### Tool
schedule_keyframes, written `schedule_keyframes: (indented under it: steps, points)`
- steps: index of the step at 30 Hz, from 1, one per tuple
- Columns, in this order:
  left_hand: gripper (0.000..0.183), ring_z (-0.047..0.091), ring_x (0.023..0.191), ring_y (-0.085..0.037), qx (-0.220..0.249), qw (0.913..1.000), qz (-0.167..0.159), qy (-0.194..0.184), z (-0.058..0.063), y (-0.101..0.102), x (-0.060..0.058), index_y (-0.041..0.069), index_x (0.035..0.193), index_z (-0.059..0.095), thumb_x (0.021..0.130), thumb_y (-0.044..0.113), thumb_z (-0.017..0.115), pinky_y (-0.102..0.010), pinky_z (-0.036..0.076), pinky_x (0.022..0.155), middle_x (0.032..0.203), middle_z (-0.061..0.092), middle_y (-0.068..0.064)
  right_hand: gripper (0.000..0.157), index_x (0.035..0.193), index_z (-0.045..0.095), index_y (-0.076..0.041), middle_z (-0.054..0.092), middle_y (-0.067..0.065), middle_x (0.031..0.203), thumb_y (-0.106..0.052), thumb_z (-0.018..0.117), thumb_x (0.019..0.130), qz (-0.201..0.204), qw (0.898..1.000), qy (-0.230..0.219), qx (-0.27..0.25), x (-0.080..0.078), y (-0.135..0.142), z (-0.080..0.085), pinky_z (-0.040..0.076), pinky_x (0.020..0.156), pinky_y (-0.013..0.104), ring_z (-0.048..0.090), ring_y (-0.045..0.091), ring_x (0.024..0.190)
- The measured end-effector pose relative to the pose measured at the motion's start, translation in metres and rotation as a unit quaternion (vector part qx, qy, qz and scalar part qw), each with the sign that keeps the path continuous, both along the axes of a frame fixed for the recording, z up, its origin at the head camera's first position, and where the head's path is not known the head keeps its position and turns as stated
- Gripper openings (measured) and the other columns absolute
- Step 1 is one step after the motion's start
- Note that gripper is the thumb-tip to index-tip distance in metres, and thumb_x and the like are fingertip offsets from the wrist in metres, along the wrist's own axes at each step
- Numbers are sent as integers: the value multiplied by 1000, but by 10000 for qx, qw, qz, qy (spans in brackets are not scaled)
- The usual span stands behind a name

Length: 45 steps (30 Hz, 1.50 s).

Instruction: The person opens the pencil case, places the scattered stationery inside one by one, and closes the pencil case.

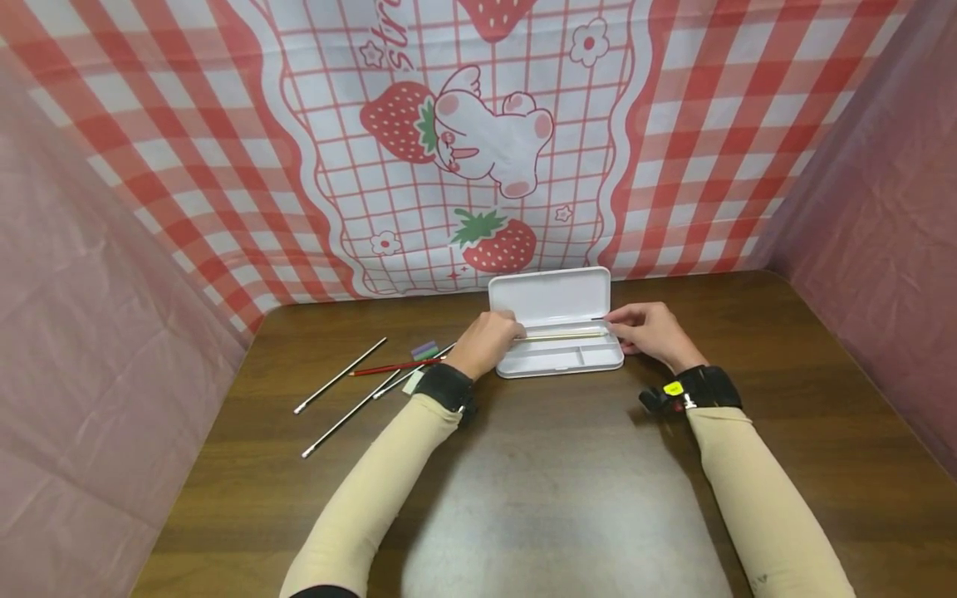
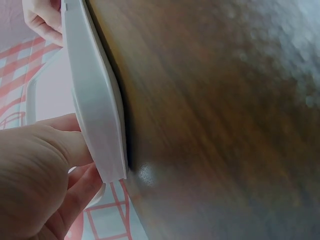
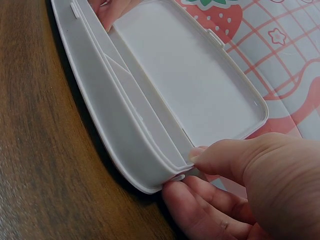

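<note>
A white pencil case (image 1: 538,362) lies on the table with its lid (image 1: 549,299) raised at the back. One pale gold pencil (image 1: 564,336) lies lengthwise inside, its left end running under the fingertips of my left hand (image 1: 486,342). That hand reaches over the case's left end, and its thumb and index finger dip behind the wall in the left wrist view, gripping the pencil's end. At the opposite end my right hand (image 3: 220,185) pinches the case's corner, thumb on the rim and fingers (image 3: 200,210) against the outer side.
Several loose pencils lie to the left, among them a dark one (image 1: 340,375) and a red one (image 1: 389,367). Near them are purple and green blocks (image 1: 424,351) and a pale block (image 1: 411,382). A checked strawberry cloth (image 1: 478,124) hangs behind the wooden table (image 1: 553,482).
</note>
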<state>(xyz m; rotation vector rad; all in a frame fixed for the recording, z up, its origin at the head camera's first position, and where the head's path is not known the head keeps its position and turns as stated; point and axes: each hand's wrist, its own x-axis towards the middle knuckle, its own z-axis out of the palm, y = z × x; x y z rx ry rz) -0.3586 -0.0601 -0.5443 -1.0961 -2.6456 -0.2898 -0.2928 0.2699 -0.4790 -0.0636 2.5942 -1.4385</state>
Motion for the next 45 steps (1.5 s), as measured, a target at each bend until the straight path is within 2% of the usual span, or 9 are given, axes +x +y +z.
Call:
schedule_keyframes:
  steps: [2,9,16,20,24,31,32,37,45]
  points:
    - [19,75,88,-18,1,10000,4,-66,4,1,3,24,94,86,98,8,76,-36,63,79,91,74,2,43,143,71,7,68,28,127,-18,75,109,15,10000,4,-4,0,0,0,65,74,19,67,14,81]
    - [19,70,80,-19,-137,9999,-75,-37,51,3,38,15,82,79,92,0,76,-44,56,70,84,72,-2,44,144,70,7,68,29,128,-19,75,109,37,10000,2,8,-1,1,0,65,74,18,67,15,82]
    - [40,47,74,-14,-63,9997,-76,-240,18,2,12,21,67,51,92,-6,65,-36,43,66,77,57,4,41,143,71,6,68,28,128,-18,74,110,-19,10000,-23,29,0,0,0,65,75,19,68,16,83]
    - [41,46,74,-13,-41,9998,-94,-181,3,1,0,23,67,50,93,-3,67,-29,39,67,77,55,6,41,144,71,4,67,29,130,-18,73,110,8,10000,-46,45,-1,0,0,66,77,19,69,18,85]
    - [35,51,75,-13,-130,9998,-117,-99,0,1,-2,21,70,60,94,-1,71,-31,44,69,79,61,4,41,145,70,4,67,29,133,-19,73,110,23,9999,-62,96,-1,-1,0,66,77,19,69,19,88]
    - [22,69,78,-20,-28,9998,-173,-136,38,0,29,16,81,77,100,5,75,-40,60,74,84,73,-3,42,145,70,5,66,29,133,-19,73,110,21,9999,-90,97,1,-1,1,65,77,19,69,19,87]
    - [22,69,78,-19,52,9996,-197,-179,36,1,27,16,82,78,101,6,75,-42,61,73,84,73,-2,42,144,70,4,66,29,133,-19,73,110,21,9999,-88,97,1,0,2,65,77,19,69,19,87]
    - [12,78,86,-26,-127,9996,-187,-173,76,4,54,9,99,85,105,9,75,-45,64,79,92,78,-8,42,144,70,5,67,29,132,-18,74,110,57,10000,-38,67,0,0,2,65,76,19,69,18,86]
    - [14,78,91,-28,-189,9996,-184,76,93,8,62,10,109,85,105,8,72,-42,65,79,97,78,-8,41,142,71,7,70,27,123,-16,75,108,11,9999,60,110,0,-1,1,65,73,19,67,16,82]
